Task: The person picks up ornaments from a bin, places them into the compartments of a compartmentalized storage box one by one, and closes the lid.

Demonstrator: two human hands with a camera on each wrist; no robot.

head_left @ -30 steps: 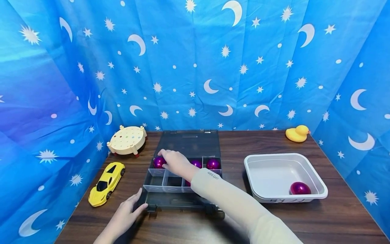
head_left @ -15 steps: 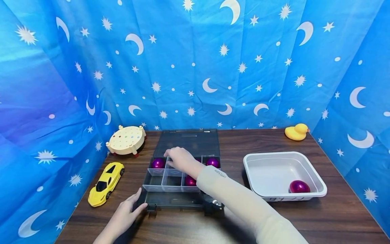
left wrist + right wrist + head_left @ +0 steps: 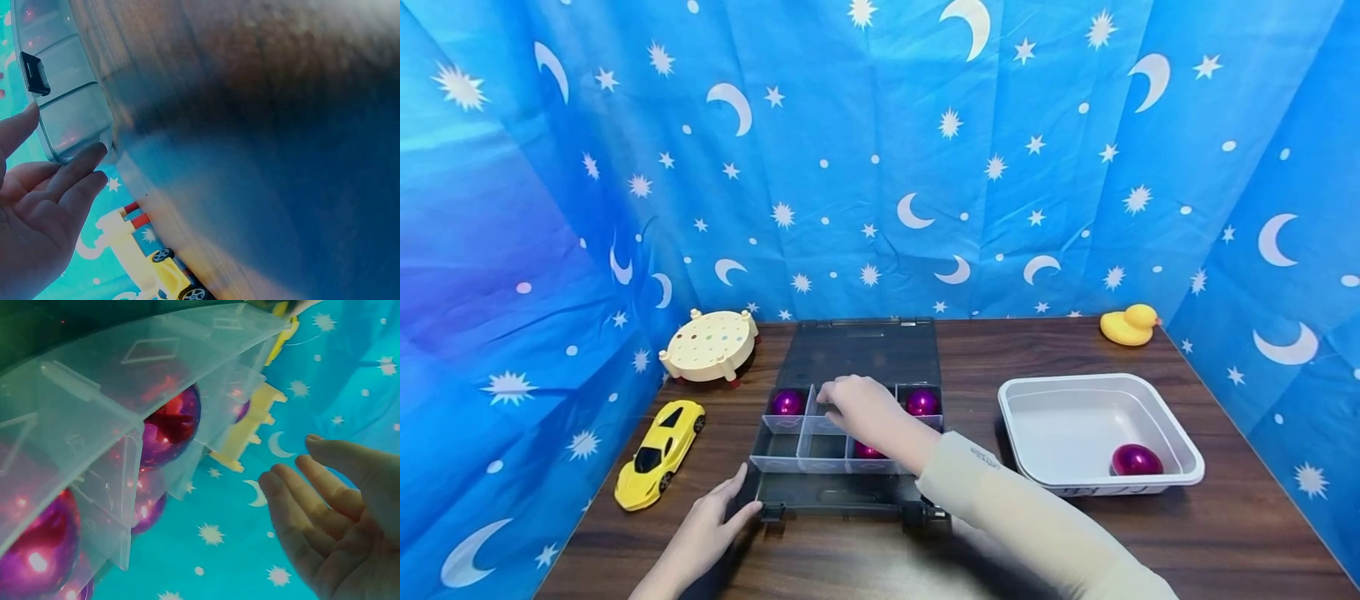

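Note:
A dark see-through divided case (image 3: 831, 492) lies open on the table. Shiny magenta balls sit in its compartments: one ball (image 3: 787, 403) back left, another ball (image 3: 922, 402) back right, and a front-row ball (image 3: 868, 452) partly behind my right wrist. My right hand (image 3: 868, 410) hovers over the back row, hiding part of it. In the right wrist view its fingers (image 3: 300, 531) are spread and relaxed, with nothing held, apart from the balls (image 3: 178, 425). My left hand (image 3: 707, 521) touches the case's front left corner; the left wrist view shows fingertips (image 3: 97, 153) against its edge.
A white tub (image 3: 1060, 429) at the right holds one magenta ball (image 3: 1137, 459). A yellow toy car (image 3: 660, 454) and a round cream pegged stand (image 3: 711, 343) are at the left. A yellow rubber duck (image 3: 1130, 325) stands back right. Starry blue cloth (image 3: 850, 167) encloses the table.
My right hand has let go of the ball in the back left compartment and moved right, away from it. My left hand stays at the case's corner.

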